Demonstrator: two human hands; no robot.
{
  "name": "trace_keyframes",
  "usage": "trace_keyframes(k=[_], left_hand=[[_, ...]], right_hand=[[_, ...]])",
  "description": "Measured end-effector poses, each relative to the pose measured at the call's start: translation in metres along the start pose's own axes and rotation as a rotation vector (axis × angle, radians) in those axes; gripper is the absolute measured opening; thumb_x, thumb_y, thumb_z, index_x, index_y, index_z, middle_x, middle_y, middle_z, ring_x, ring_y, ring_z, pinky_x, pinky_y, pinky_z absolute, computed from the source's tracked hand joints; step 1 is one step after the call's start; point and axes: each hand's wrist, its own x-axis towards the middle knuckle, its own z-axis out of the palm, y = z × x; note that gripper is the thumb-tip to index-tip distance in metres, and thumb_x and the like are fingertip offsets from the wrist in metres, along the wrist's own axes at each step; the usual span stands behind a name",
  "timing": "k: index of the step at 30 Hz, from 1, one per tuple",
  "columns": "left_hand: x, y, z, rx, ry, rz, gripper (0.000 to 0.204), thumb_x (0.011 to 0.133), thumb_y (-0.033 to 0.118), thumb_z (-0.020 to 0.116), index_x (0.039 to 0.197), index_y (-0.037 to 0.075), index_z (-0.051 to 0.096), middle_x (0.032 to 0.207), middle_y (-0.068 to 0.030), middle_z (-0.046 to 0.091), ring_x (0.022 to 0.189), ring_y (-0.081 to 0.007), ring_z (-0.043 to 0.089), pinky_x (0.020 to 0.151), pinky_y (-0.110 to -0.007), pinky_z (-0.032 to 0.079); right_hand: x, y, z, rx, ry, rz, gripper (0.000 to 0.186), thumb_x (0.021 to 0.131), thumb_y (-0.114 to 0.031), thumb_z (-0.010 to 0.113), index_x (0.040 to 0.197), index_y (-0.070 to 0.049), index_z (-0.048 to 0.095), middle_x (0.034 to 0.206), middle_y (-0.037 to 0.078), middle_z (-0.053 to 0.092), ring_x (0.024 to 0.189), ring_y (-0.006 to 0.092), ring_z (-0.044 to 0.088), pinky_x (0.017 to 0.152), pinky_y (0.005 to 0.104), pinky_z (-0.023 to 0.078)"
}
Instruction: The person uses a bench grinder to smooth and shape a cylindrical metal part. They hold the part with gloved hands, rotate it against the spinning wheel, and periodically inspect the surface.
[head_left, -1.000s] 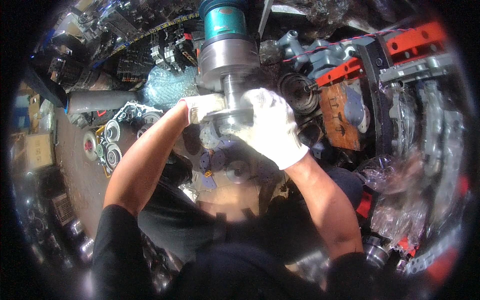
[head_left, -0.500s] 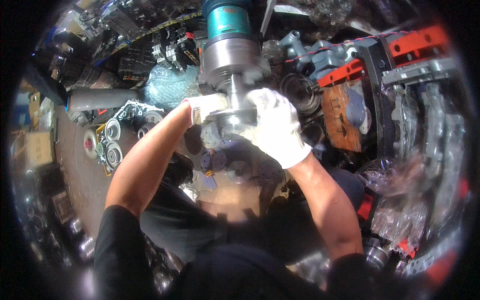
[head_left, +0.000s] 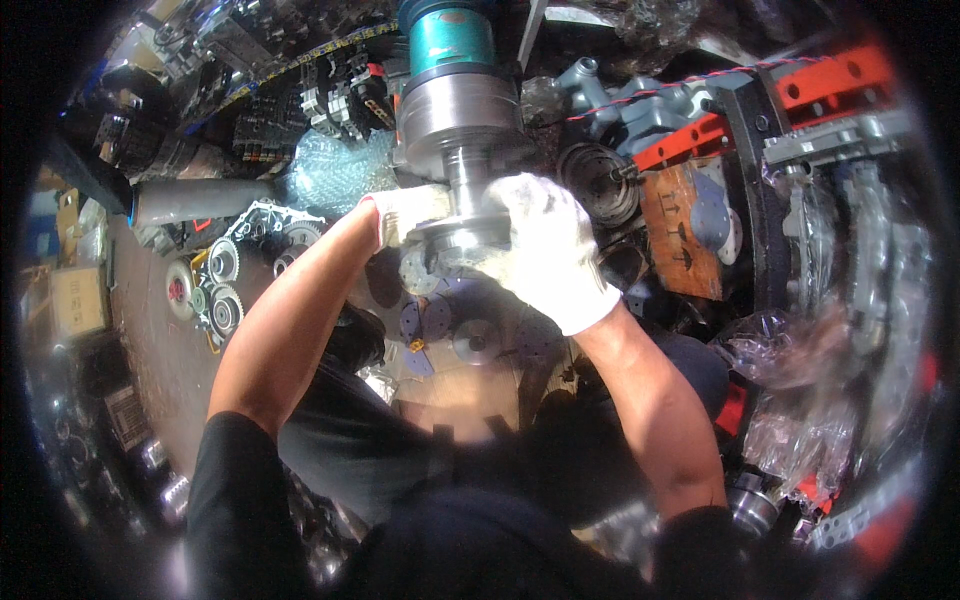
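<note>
A large metal assembly stands in front of me. It has a turquoise cylinder [head_left: 452,38], a wide steel drum [head_left: 460,105] below it, and a narrower metal shaft [head_left: 465,178] ending in a round metal flange [head_left: 460,235]. My left hand [head_left: 410,212], in a white glove, grips the flange's left side near the shaft. On the right side, my gloved right hand [head_left: 548,250] is wrapped round the same flange, its thumb low along the edge. Parts of the fingers on both hands are hidden or washed out by glare. Several purple-grey sanding discs [head_left: 425,318] lie beneath.
To the left lies an open housing with gears [head_left: 224,262]. Bubble wrap [head_left: 340,165] and a grey cylinder [head_left: 205,200] are beyond it. At right are a cardboard piece [head_left: 680,235], an orange-red perforated beam [head_left: 840,85], a black post [head_left: 760,180] and plastic-wrapped metal parts [head_left: 890,290].
The metal assembly appears slightly higher and further left, and its drum is less blurred. Both hands keep their hold on the flange, with the right fingers shifted a little.
</note>
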Motion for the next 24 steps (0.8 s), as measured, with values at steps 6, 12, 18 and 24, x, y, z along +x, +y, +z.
trace_keyframes(k=[6, 12, 18, 24], left_hand=[[-0.002, 0.014, 0.001, 0.23, 0.038, -0.065, 0.043, 0.093, 0.005, 0.07, 0.136, 0.005, 0.068, 0.133, -0.0121, 0.072, 0.12, -0.0256, 0.067, 0.106, -0.037, 0.054], [0.003, -0.017, 0.001, -0.357, -0.048, -0.11, 0.037, 0.103, 0.006, 0.063, 0.14, 0.007, 0.067, 0.132, -0.0043, 0.073, 0.111, -0.016, 0.069, 0.096, -0.03, 0.056], [0.0, -0.026, 0.009, -0.294, 0.097, -0.127, 0.029, 0.106, 0.01, 0.061, 0.133, 0.008, 0.071, 0.118, -0.0046, 0.077, 0.096, -0.0156, 0.07, 0.084, -0.031, 0.058], [0.001, 0.0, 0.009, -0.416, 0.065, -0.106, 0.026, 0.106, 0.014, 0.062, 0.129, 0.006, 0.071, 0.112, -0.0035, 0.076, 0.095, -0.0132, 0.07, 0.08, -0.03, 0.058]], right_hand=[[0.001, -0.003, -0.003, 0.005, 0.01, -0.008, 0.055, 0.075, -0.036, 0.088, 0.118, -0.011, 0.064, 0.106, 0.01, 0.064, 0.097, 0.0328, 0.065, 0.084, 0.0492, 0.053], [0.001, -0.005, -0.008, 0.039, -0.005, 0.012, 0.055, 0.075, -0.026, 0.093, 0.118, -0.006, 0.064, 0.11, 0.015, 0.068, 0.099, 0.0386, 0.068, 0.086, 0.0515, 0.056], [0.003, -0.003, -0.003, -0.005, 0.036, -0.034, 0.056, 0.075, -0.037, 0.089, 0.117, -0.01, 0.064, 0.104, 0.01, 0.065, 0.094, 0.0314, 0.065, 0.085, 0.0484, 0.052], [0.001, -0.004, -0.005, 0.028, -0.019, 0.002, 0.056, 0.076, -0.03, 0.092, 0.118, -0.007, 0.063, 0.11, 0.015, 0.067, 0.098, 0.0385, 0.068, 0.085, 0.052, 0.056]])
